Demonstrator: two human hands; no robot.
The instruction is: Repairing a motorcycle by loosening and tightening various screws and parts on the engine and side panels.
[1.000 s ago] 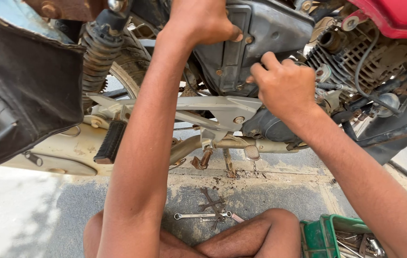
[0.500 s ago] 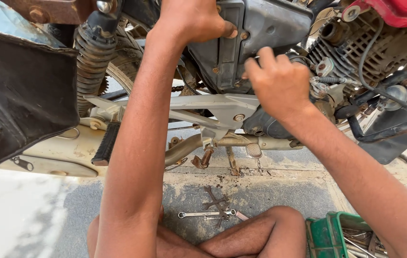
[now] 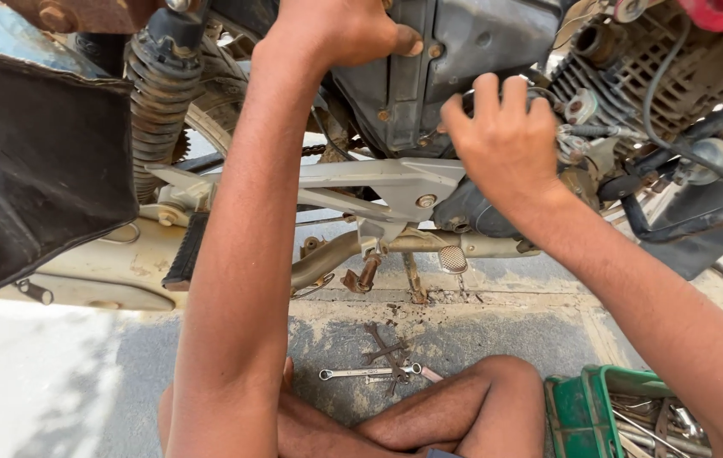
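Beside dusty pavement (image 3: 64, 382), both hands' curled fingers (image 3: 497, 97) grip motorcycle side cover (image 3: 471, 42).

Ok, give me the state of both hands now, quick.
Left hand: closed, pressed on the dark side panel of the motorcycle.
Right hand: fingers curled at the engine side; whether it holds anything cannot be told.

A dark grey side cover (image 3: 463, 51) sits upright on the motorcycle's flank, dusty, with small bolts. It lies above the silver footrest bracket.

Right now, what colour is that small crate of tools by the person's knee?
The crate is green, seen best at the lower right of the head view.
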